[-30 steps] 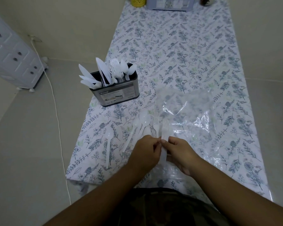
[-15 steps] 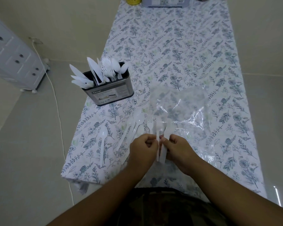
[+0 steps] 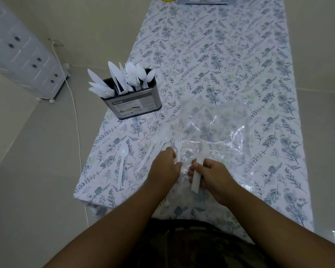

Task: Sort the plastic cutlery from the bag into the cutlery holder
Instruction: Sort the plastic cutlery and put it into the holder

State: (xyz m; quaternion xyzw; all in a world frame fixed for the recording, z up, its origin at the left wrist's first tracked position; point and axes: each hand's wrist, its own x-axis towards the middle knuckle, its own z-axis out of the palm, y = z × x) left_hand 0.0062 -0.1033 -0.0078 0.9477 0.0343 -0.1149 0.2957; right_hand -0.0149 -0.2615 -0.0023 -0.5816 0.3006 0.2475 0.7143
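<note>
Bench (image 3: 230,55): floral cloth, near-left corner close to loose cutlery. Clear bag (image 3: 217,128): flat, beyond hands. Cutlery holder (image 3: 132,102): up-left of hands, near left edge, already part filled; open bench between. Right hand (image 3: 211,176): fingers curled round fork bundle (image 3: 199,163), tines pointing away. Left hand (image 3: 165,167): nearer holder; fingers on single fork (image 3: 178,147), exact grip unclear. Spoons (image 3: 155,147) left of it, long axes pointing away.
</note>
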